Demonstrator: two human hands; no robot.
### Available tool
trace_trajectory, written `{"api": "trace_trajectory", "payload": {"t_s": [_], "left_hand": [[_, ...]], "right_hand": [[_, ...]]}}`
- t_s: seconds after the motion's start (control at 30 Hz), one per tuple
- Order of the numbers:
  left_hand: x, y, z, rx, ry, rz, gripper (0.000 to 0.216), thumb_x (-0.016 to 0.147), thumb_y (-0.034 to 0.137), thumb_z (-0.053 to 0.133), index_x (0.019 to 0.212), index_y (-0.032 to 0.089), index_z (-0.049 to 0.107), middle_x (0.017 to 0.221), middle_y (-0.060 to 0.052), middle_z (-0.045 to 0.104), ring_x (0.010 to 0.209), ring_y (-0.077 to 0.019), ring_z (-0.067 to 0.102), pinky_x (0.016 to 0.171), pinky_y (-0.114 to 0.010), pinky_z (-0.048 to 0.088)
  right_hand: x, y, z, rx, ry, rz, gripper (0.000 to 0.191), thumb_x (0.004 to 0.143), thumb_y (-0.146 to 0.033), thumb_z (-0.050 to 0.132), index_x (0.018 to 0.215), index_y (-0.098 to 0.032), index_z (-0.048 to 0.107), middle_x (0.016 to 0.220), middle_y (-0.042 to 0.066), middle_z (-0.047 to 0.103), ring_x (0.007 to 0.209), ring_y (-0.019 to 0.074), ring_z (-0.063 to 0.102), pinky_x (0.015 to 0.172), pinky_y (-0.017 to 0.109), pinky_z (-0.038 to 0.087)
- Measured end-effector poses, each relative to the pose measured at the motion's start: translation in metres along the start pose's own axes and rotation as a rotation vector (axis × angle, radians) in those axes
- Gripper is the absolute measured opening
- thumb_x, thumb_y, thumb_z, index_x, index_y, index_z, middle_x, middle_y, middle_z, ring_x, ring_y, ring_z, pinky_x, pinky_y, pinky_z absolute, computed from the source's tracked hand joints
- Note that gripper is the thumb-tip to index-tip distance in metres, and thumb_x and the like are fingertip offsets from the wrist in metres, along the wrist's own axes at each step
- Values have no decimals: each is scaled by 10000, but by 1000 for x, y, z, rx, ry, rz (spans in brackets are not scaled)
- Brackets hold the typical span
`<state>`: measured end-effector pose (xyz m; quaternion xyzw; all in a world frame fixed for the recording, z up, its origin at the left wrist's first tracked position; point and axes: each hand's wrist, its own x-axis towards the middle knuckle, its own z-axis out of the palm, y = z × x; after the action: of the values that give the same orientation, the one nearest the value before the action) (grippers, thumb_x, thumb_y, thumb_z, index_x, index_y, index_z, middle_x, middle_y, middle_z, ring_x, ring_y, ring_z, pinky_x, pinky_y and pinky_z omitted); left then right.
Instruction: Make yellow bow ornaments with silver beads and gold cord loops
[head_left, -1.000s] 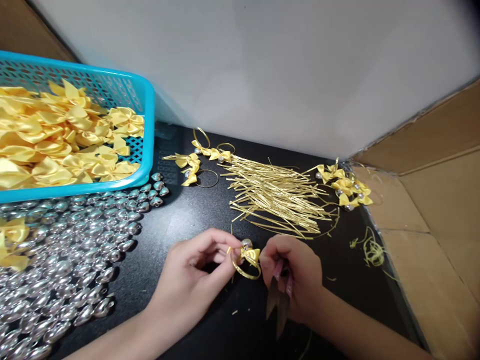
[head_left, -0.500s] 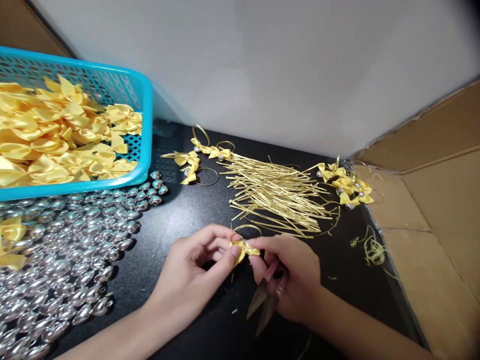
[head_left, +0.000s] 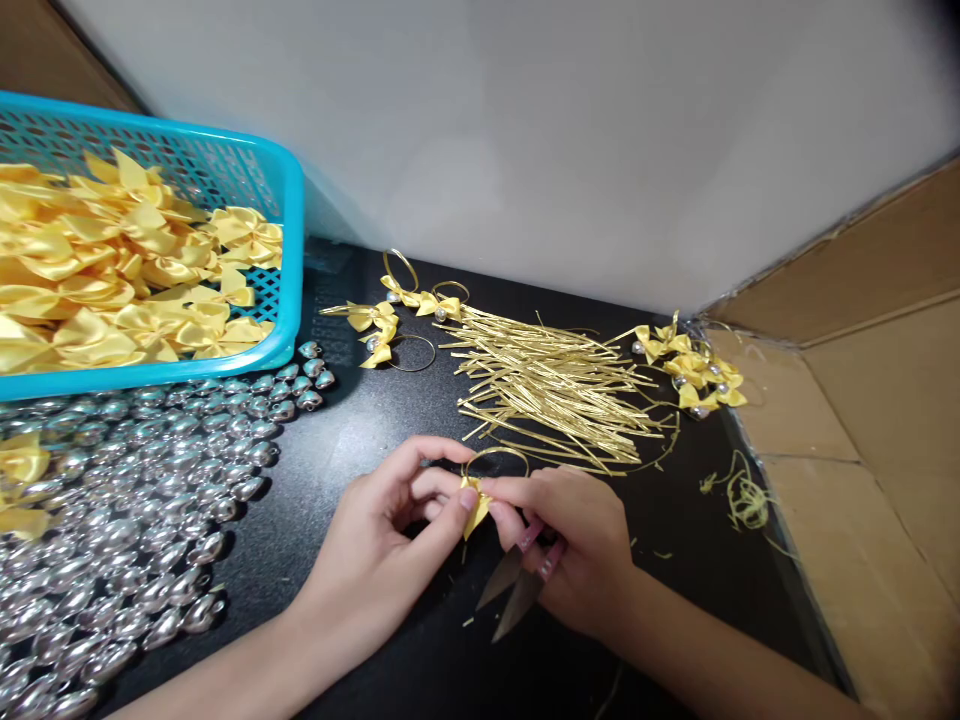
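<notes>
A: Well, what is that little thing between the two hands?

B: It is a yellow bow (head_left: 474, 503). It is small and shiny, like ribbon. One pointed end sticks down below the fingers.

A: What is the thin loop on it?

B: That is a gold ring (head_left: 496, 449). It is very thin, like wire, and it stands up just behind the bow.

A: Where is the bow?

B: It is low in the middle, just above the black surface (head_left: 375, 430), right where both hands meet.

A: What does the left hand (head_left: 375, 560) do?

B: It pinches the bow between its thumb and first finger. The other fingers are bent and up a bit.

A: And the right hand (head_left: 585, 540)?

B: It pinches the bow from the other side with its fingertips. Its other fingers curl around small scissors (head_left: 510, 598), and the two blades point down toward the left.

A: What lies near them?

B: A pile of gold strips (head_left: 547, 385) lies just behind the hands. Lots of silver beads (head_left: 150, 500) lie on the left. A blue basket (head_left: 294, 240) behind the beads is full of more yellow bows (head_left: 112, 270). Some bows with rings (head_left: 690, 372) lie on the right, beside a cardboard box (head_left: 862, 420).
</notes>
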<state>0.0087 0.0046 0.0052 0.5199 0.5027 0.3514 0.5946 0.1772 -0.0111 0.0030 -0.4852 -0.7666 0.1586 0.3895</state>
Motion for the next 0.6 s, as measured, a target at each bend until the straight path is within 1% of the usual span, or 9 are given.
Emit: {"api": "trace_trajectory", "payload": {"t_s": [0.07, 0.13, 0.2, 0.27, 0.37, 0.43, 0.5, 0.57, 0.6], "left_hand": [[0, -1, 0, 2, -6, -3, 167, 831, 249, 612, 985, 206, 562, 626, 30, 708, 524, -97, 578, 515, -178, 452], [-1, -2, -1, -8, -21, -7, 136, 839, 249, 604, 963, 206, 568, 660, 20, 716, 550, -100, 598, 529, -179, 467], [-1, -4, -1, -13, -32, -1, 103, 839, 235, 605, 933, 201, 579, 696, 10, 716, 587, -103, 620, 555, -182, 491], [-1, -5, -1, -4, -19, 24, 77, 825, 211, 621, 896, 196, 594, 699, 14, 696, 598, -99, 625, 563, -176, 503], [-1, -4, 0, 20, 11, 63, 59, 807, 179, 643, 856, 189, 613, 701, 23, 676, 590, -87, 627, 558, -161, 511], [-1, -3, 1, 32, 25, 82, 61, 802, 163, 649, 851, 186, 621, 725, 19, 689, 609, -88, 646, 574, -159, 525], [-2, -2, 1, 47, 40, 103, 74, 795, 146, 655, 852, 183, 627, 746, 12, 704, 636, -92, 663, 592, -158, 536], [-2, -2, 1, 56, 51, 127, 90, 788, 133, 660, 856, 182, 628, 757, 8, 715, 652, -97, 674, 604, -159, 543], [-3, -2, 1, 58, 50, 133, 94, 786, 130, 661, 857, 182, 628, 759, 6, 719, 655, -99, 677, 609, -163, 546]], "right_hand": [[1, -1, 0, 4, 23, 15, 116, 858, -163, 558, 792, -208, 642, 500, -62, 551, 432, 77, 499, 488, 223, 361], [1, -1, 1, 4, 57, 49, 81, 829, -169, 578, 763, -208, 605, 487, -74, 517, 409, 71, 472, 461, 207, 362], [1, -1, 1, 24, 97, 82, 52, 796, -174, 600, 775, -210, 568, 480, -90, 473, 375, 62, 425, 417, 189, 343], [1, -1, 0, 60, 128, 101, 93, 773, -167, 616, 797, -212, 538, 485, -103, 439, 354, 53, 386, 386, 175, 316], [1, 0, -1, 79, 162, 97, 135, 760, -144, 632, 820, -214, 534, 497, -107, 422, 358, 50, 370, 388, 172, 309], [0, 0, -2, 71, 189, 49, 136, 760, -126, 625, 794, -219, 532, 497, -100, 430, 375, 58, 387, 414, 186, 328], [-1, 0, -3, 66, 219, -41, 147, 763, -120, 613, 760, -226, 511, 491, -90, 449, 393, 74, 409, 446, 207, 358], [-2, -1, -4, 67, 226, -127, 119, 776, -176, 610, 791, -230, 505, 511, -70, 503, 422, 98, 455, 476, 232, 401], [-2, -1, -5, 78, 208, -154, 110, 782, -231, 607, 841, -227, 515, 542, -54, 543, 443, 111, 486, 490, 244, 427]]}}
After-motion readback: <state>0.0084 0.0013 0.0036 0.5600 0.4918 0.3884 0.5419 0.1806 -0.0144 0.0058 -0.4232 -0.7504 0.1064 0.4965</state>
